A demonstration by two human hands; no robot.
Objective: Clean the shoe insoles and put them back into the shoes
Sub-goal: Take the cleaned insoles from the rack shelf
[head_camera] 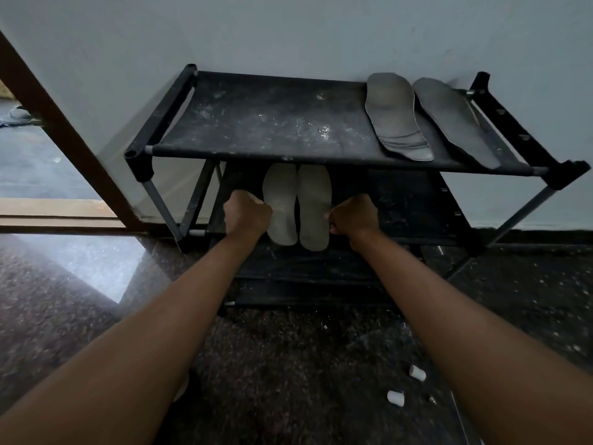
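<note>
Gripping flat pale insoles' (313, 207) edges, left hand (247, 215) and right hand (353, 216) curl tight.

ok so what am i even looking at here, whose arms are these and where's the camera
No machine here: a person wears one camera on the head, looking down at their own bare arms. The left hand and right hand reach to a lower shelf of a black shoe rack, fingers curled at the outer edges of two pale insoles lying side by side. It is too dark to tell whether they grip them. Two dark insoles lie on the dusty top shelf.
</note>
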